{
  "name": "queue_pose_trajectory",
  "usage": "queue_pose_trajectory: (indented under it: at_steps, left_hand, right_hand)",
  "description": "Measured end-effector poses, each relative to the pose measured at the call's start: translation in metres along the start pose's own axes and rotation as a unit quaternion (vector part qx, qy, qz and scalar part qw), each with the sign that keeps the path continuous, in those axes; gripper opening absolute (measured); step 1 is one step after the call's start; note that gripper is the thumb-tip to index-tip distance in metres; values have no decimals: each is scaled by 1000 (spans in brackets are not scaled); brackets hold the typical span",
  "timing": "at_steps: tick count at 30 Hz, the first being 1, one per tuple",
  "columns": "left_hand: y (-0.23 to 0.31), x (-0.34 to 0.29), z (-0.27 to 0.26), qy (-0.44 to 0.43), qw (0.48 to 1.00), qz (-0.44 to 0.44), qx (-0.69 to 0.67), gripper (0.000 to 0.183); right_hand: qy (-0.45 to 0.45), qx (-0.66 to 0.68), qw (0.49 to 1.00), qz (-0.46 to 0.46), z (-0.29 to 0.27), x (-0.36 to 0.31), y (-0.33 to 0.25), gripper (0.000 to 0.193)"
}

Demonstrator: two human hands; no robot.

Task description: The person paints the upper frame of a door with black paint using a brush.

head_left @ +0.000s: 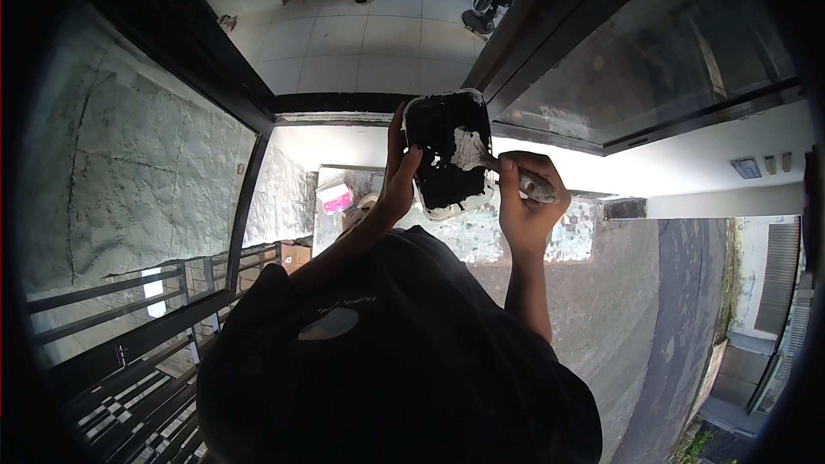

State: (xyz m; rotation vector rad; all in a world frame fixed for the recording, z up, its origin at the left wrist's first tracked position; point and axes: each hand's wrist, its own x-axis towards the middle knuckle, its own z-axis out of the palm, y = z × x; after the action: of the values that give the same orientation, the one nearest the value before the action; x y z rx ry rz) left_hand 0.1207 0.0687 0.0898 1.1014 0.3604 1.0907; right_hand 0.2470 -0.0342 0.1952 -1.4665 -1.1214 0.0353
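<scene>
My left hand (400, 179) grips the left side of a rounded rectangular tub (415, 193), its thumb over the rim. The tub has a pale rim, and its inside is coated with black, paint-like stuff. My right hand (531, 206) is closed around the stained handle of a paintbrush (469, 151). The broad, light, dark-specked head of the brush lies over the tub's inside, next to the right rim. From this angle I cannot tell whether the brush touches the black stuff.
Beyond the tub is a dark door sill (344, 103), with a tiled floor behind it. A black fan (486, 4) stands on the tiles. Dark-framed glass panels (644, 69) flank the opening. A pink and white package (335, 198) lies below, left of the tub.
</scene>
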Motion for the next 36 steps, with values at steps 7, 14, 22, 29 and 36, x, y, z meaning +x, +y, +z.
queue_pose_trajectory:
  at_steps: [7, 14, 22, 29, 36]
  left_hand:
    - [4, -4, -4, 11, 1000, -20, -3, 71]
    - [10, 2, -13, 10, 1000, -14, 10, 69]
    - [13, 25, -31, -4, 999, -15, -38, 67]
    - [12, 43, -64, 1, 999, -37, 7, 71]
    - [17, 66, -79, -15, 995, -10, 94, 76]
  right_hand:
    - [-42, -49, 998, 7, 10, -5, 17, 9]
    - [-78, -85, 989, -98, 23, -9, 6, 8]
    - [-42, -68, 990, -120, 48, 7, 16, 9]
    - [-45, -6, 997, 56, 73, -2, 27, 8]
    - [61, 105, 976, 182, 84, 17, 28, 17]
